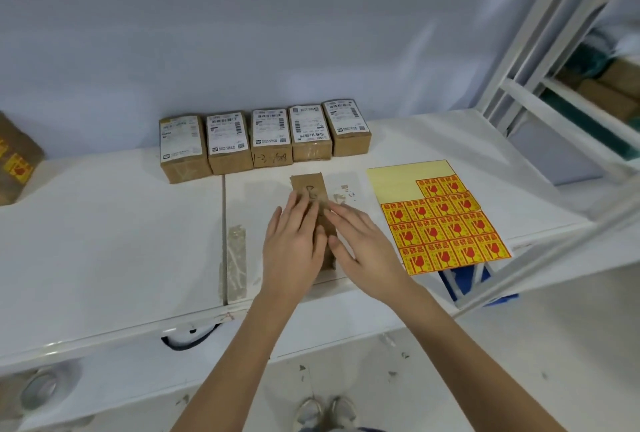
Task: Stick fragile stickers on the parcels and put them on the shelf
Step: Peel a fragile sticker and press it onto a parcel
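Cardboard parcel on worktop — under fingers of left hand and right hand, laid flat, gripping nothing | five parcels beyond fingers, no sticker seen | sticker sheet right of fingers, partly used | shelf far right — shelving apparently still pending.

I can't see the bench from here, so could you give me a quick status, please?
Left hand and right hand flat on parcel. Sticker sheet right of it. Nothing in the way.
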`<state>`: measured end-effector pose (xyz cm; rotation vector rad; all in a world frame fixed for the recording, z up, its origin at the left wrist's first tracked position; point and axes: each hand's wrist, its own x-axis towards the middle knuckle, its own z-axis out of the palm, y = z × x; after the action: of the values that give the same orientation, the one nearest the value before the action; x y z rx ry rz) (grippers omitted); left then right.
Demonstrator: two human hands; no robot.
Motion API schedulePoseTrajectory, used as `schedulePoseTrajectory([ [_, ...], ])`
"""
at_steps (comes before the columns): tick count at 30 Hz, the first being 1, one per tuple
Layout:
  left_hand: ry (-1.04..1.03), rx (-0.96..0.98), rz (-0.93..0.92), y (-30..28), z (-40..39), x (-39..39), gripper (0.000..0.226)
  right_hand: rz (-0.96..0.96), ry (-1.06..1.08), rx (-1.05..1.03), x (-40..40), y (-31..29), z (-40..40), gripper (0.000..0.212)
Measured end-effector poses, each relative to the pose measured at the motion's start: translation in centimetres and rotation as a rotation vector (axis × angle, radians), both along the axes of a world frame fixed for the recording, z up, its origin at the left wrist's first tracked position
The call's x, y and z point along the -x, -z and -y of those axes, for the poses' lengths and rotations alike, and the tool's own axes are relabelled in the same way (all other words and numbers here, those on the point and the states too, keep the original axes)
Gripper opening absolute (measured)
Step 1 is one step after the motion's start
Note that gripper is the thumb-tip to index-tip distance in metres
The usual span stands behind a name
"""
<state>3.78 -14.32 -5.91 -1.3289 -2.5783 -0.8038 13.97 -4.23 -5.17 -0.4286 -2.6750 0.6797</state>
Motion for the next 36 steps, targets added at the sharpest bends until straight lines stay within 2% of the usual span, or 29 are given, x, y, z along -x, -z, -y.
schedulePoseTrajectory([
  [4, -0.011, 0.028, -0.026, 0.6, -0.2, -0.3, 0.050, 0.040, -0.016, -0.008, -0.1, 0.6, -0.2, 0.056],
  [9, -0.046, -0.027, -0.060, -0.5, -0.6, -0.8, 0.050, 0.037, 0.013, 0.007, -1.4, 0.4, -0.9, 0.053],
  [15, 0.109, -0.146, -0.177, -1.4, -4.4, -5.3, 0.040, 0.040, 0.195, 0.098, -5.4, 1.7, -6.4, 0.046],
  [20, 0.130, 0.104, -0.149, 0.7, -10.1, -8.2, 0.043, 0.085, 0.268, 0.106, -9.0, 2.7, -12.7, 0.043],
  [22, 0.110, 0.218, -0.090, 1.5, -12.8, -9.1, 0.042, 0.099, 0.268, 0.080, -10.2, 2.8, -15.3, 0.041],
  [24, 0.098, 0.287, -0.010, 2.3, -15.4, -9.6, 0.050, 0.089, 0.276, 0.078, -11.1, 2.8, -17.8, 0.038],
  [33, 0.063, 0.275, 0.047, 3.8, -23.7, -10.8, 0.053, 0.110, 0.210, 0.043, -11.4, 3.0, -25.5, 0.035],
  [36, 0.038, 0.284, 0.026, 4.5, -24.8, -10.5, 0.054, 0.157, 0.173, -0.047, -10.9, 3.6, -26.4, 0.034],
])
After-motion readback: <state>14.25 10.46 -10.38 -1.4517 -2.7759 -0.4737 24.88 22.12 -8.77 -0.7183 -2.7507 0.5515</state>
